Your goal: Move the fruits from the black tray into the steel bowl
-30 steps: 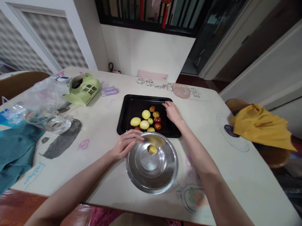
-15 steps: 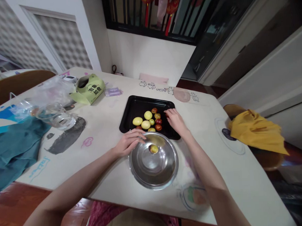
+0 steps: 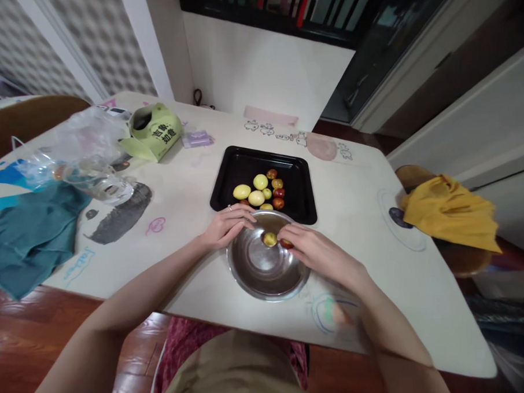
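A shiny metal bowl (image 3: 270, 283) stands near the table's front edge. My left hand (image 3: 228, 225) holds its upper left rim, fingers reaching over the edge. Inside the bowl, my right hand (image 3: 310, 246) grips a small reddish-brown jujube (image 3: 285, 243) between thumb and fingers. Beside it in the bowl lies a yellow-green jujube (image 3: 269, 239). Just behind the bowl is a black tray (image 3: 291, 166). It holds yellow lemon-like fruits (image 3: 242, 191), and several red and brown jujubes (image 3: 278, 193) along their right. The bowl's rim hides part of the tray's front.
On the left lie a teal cloth (image 3: 37, 229), a clear plastic bottle (image 3: 100, 183) and crumpled plastic bags. A green paper box (image 3: 155, 134) and a purple packet (image 3: 197, 139) stand farther back. A yellow cloth (image 3: 451, 211) hangs over a chair at the right.
My right hand has come from the tray's right side into the bowl, bringing a reddish jujube. My left hand stays on the bowl's rim. The view has tilted down a little.
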A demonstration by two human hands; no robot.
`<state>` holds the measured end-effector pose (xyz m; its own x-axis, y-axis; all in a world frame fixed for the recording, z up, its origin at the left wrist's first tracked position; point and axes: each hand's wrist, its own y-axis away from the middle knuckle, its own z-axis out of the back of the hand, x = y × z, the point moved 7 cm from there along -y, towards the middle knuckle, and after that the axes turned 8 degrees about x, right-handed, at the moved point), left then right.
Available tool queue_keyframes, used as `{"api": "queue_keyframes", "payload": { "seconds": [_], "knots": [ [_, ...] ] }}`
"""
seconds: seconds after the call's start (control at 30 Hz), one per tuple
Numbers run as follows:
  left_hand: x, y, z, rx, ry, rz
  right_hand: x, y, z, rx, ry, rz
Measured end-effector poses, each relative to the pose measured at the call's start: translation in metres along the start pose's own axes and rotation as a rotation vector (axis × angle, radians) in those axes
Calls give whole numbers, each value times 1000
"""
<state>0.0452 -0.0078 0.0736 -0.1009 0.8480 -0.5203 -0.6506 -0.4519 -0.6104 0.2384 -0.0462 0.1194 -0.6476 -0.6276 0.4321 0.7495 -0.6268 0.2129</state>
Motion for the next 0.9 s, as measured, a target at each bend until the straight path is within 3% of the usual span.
{"api": "queue_keyframes", "payload": {
  "seconds": [0.23,0.57,0.77,0.9],
  "knots": [
    [2,1,0,3,11,10,1,-7,-19,161,47,-10],
    [2,0,0,5,28,13,4,-14,-24,193,36,-30],
    [0,0,1,-8,28,-8,-3,-9,-17,127,65,-39],
    [0,0,0,4,19,-8,-15,-5,0,-15,57,2]
  ]
}}
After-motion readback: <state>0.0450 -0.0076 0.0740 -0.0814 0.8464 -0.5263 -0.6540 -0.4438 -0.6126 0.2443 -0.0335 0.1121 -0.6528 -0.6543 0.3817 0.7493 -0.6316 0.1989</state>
